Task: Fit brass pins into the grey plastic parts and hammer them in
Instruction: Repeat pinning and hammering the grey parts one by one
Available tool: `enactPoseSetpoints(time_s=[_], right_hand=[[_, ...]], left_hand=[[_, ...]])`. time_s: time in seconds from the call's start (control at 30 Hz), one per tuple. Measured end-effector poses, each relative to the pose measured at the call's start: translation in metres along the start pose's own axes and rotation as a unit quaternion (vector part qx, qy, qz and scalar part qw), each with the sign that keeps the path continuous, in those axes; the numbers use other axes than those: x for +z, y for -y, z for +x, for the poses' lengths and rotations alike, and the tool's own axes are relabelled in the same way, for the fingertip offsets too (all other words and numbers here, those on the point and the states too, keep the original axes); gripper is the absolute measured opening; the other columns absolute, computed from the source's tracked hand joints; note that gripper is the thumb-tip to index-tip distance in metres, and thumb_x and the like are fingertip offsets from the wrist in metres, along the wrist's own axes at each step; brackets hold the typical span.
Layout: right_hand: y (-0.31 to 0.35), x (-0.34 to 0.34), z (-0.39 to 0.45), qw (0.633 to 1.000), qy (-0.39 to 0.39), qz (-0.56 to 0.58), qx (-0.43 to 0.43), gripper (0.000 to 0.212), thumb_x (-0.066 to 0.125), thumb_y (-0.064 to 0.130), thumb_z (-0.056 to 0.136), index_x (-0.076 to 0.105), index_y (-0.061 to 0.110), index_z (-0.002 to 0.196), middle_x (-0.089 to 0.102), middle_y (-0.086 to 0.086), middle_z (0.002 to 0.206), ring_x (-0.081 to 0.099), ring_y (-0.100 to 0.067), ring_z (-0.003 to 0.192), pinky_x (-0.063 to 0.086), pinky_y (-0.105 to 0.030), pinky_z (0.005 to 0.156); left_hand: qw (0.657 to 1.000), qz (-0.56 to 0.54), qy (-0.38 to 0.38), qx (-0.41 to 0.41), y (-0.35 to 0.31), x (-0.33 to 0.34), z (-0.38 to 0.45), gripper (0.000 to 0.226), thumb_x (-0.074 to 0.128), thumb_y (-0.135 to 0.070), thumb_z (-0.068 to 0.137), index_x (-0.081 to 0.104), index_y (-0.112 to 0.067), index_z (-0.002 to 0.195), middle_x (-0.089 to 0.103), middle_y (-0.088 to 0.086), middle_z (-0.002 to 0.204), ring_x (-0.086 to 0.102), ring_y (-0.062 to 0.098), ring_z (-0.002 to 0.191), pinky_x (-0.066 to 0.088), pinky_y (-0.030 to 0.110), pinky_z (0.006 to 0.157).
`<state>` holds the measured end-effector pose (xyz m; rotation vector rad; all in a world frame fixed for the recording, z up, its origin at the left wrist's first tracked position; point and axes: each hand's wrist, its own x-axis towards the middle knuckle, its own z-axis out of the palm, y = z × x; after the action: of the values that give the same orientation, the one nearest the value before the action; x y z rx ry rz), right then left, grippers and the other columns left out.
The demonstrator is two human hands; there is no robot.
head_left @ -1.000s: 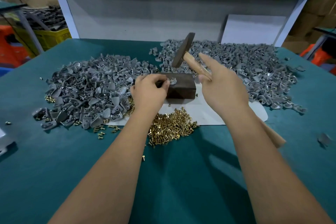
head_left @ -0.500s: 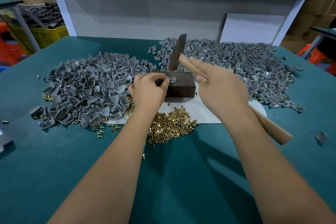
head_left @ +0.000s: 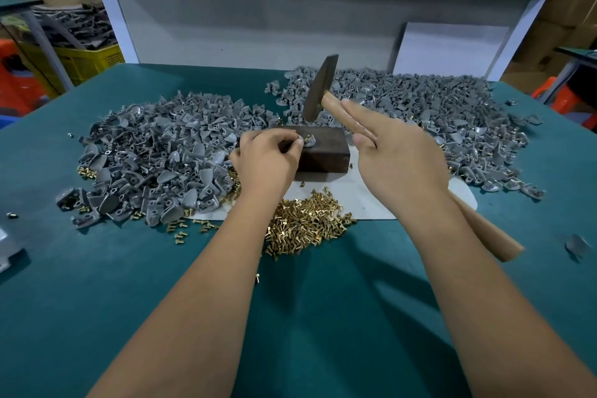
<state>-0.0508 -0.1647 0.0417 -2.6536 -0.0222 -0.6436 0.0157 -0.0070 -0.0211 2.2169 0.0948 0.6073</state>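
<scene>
A grey plastic part point(head_left: 306, 141) with a brass pin point(head_left: 306, 138) standing in it sits on top of the dark block point(head_left: 326, 152), near the block's left end. The left hand point(head_left: 266, 162) pinches the part at its left edge, fingertips curled against it to steady it on the block. The right hand point(head_left: 400, 157) wraps the wooden handle of the hammer point(head_left: 318, 90), with two fingers laid straight along the handle toward the head; the head hangs raised above and slightly behind the pin. The pin appears only partly seated, though it is too small here to be sure. The step in hand is judged to be the driving blow: the face should come down square on the pin's head, with the left fingertips kept clear to the side. A short, controlled stroke suits so small a target. Loose brass pins point(head_left: 307, 223) lie heaped just in front of the block on a white sheet point(head_left: 371, 203). Piles of grey parts flank it on the green table point(head_left: 97, 300), the left pile point(head_left: 155, 155) and the right pile point(head_left: 436, 119).
</scene>
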Motion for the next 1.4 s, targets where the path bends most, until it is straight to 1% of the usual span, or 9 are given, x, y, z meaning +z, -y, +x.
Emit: enactPoseSetpoints(time_s=[0.2,0.37,0.57,0.7,0.77,0.93,1.1,1.27,1.4], right_hand=[[0.002,-0.004,0.003,1.0,0.009,0.003,0.003,0.048,0.049,0.031,0.097,0.038,0.06,0.133,0.068,0.004,0.108,0.06,-0.024,0.086,0.04,-0.03,0.062],[0.002,-0.009,0.007,0.999,-0.045,0.004,-0.007,0.049,0.049,0.031,0.096,0.037,0.059,0.134,0.07,0.004,0.103,0.054,-0.02,0.073,0.037,-0.027,0.054],[0.003,-0.003,0.002,0.995,0.065,-0.075,-0.013,0.048,0.045,0.03,0.098,0.036,0.059,0.135,0.067,0.002,0.115,0.063,-0.028,0.096,0.04,-0.032,0.064],[0.006,-0.013,0.015,0.998,-0.06,-0.003,-0.025,0.048,0.049,0.03,0.096,0.039,0.056,0.135,0.07,0.005,0.108,0.05,-0.016,0.071,0.032,-0.019,0.05],[0.007,-0.014,0.012,0.994,-0.099,0.008,-0.04,0.049,0.049,0.029,0.096,0.039,0.054,0.136,0.07,0.003,0.107,0.05,-0.015,0.068,0.04,-0.023,0.052],[0.004,0.002,0.0,0.996,0.067,-0.058,-0.005,0.05,0.043,0.025,0.099,0.035,0.057,0.136,0.068,0.0,0.114,0.063,-0.028,0.094,0.042,-0.033,0.065],[0.005,-0.004,0.003,0.996,-0.088,-0.001,-0.013,0.051,0.046,0.027,0.097,0.034,0.056,0.137,0.072,0.001,0.096,0.057,-0.024,0.07,0.035,-0.028,0.053],[0.008,-0.004,-0.001,0.997,0.044,-0.054,-0.019,0.051,0.046,0.027,0.097,0.034,0.06,0.135,0.07,0.002,0.106,0.062,-0.025,0.085,0.036,-0.03,0.06],[0.011,-0.009,0.002,0.996,-0.086,-0.008,-0.035,0.053,0.048,0.025,0.096,0.035,0.055,0.137,0.072,0.0,0.094,0.056,-0.026,0.069,0.034,-0.029,0.053]], left_hand=[[1.0,0.001,-0.007,0.01,0.001,0.0,0.0,0.014,0.065,-0.038,0.09,0.075,-0.035,0.098,0.069,-0.017,0.107,0.042,0.018,0.123,0.019,0.033,0.089],[1.0,-0.009,-0.013,0.011,0.003,0.002,0.0,0.012,0.066,-0.039,0.09,0.076,-0.034,0.095,0.07,-0.017,0.104,0.045,0.018,0.122,0.023,0.038,0.095],[1.0,0.006,0.005,-0.01,0.002,0.002,0.002,0.012,0.064,-0.041,0.09,0.073,-0.039,0.098,0.066,-0.018,0.105,0.034,0.013,0.126,0.014,0.032,0.087],[1.0,0.02,-0.002,0.005,0.003,0.003,0.001,0.017,0.062,-0.043,0.091,0.073,-0.036,0.101,0.064,-0.016,0.101,0.037,0.016,0.124,0.016,0.033,0.088],[1.0,0.022,-0.003,0.006,0.004,0.004,0.001,0.019,0.061,-0.043,0.092,0.073,-0.035,0.103,0.066,-0.013,0.105,0.037,0.015,0.123,0.016,0.032,0.087],[1.0,0.017,-0.002,-0.01,0.001,0.003,0.001,0.015,0.064,-0.041,0.091,0.074,-0.038,0.101,0.066,-0.017,0.108,0.036,0.013,0.124,0.01,0.031,0.083],[1.0,0.01,-0.016,0.007,0.002,0.004,0.0,0.015,0.065,-0.039,0.091,0.075,-0.034,0.099,0.066,-0.019,0.101,0.04,0.014,0.121,0.012,0.032,0.088],[1.0,0.014,-0.012,-0.009,0.0,0.003,0.001,0.014,0.065,-0.04,0.09,0.075,-0.037,0.099,0.066,-0.019,0.106,0.036,0.011,0.124,0.01,0.03,0.084],[1.0,0.015,-0.009,-0.003,0.001,0.004,0.0,0.017,0.064,-0.042,0.091,0.075,-0.034,0.101,0.067,-0.016,0.106,0.037,0.011,0.122,0.009,0.029,0.083]])
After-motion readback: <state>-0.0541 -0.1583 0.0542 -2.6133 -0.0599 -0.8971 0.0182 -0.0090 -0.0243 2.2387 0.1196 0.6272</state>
